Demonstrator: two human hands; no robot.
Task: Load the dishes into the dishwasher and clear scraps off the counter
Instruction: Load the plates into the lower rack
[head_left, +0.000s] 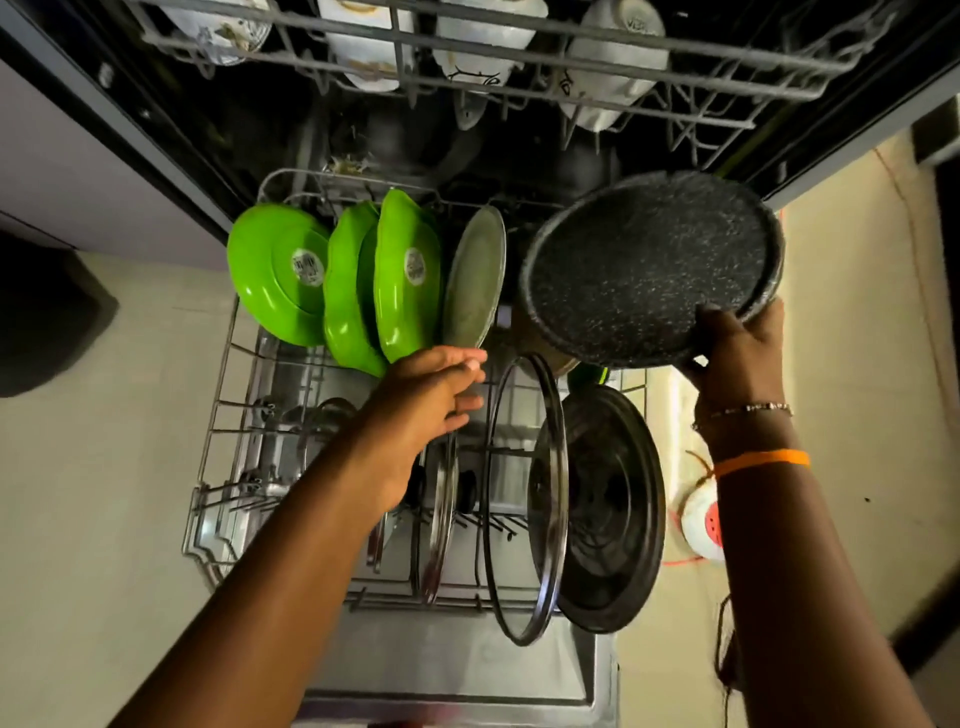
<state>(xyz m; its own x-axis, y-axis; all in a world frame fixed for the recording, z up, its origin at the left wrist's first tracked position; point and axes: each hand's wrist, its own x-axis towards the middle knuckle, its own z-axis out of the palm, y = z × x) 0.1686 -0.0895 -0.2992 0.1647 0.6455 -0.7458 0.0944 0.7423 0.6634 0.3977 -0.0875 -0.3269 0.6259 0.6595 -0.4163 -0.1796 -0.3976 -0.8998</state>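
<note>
My right hand (737, 358) grips the near rim of a dark speckled pan (649, 265), held tilted above the right side of the pulled-out lower rack (218, 415). My left hand (441, 389) reaches over the rack with fingers extended and relaxed, just below a grey plate (475, 278) that stands on edge. Three green plates (280, 270) stand upright to the left of the grey plate. A glass lid with a metal rim (524, 493) and a dark round lid (613, 509) stand at the rack's near right.
The upper rack (467, 57) overhead holds several white bowls and cups. The open dishwasher door (457, 670) lies flat below the rack. Pale floor tiles lie on both sides, with a white and red object (701, 519) and an orange cord at the right.
</note>
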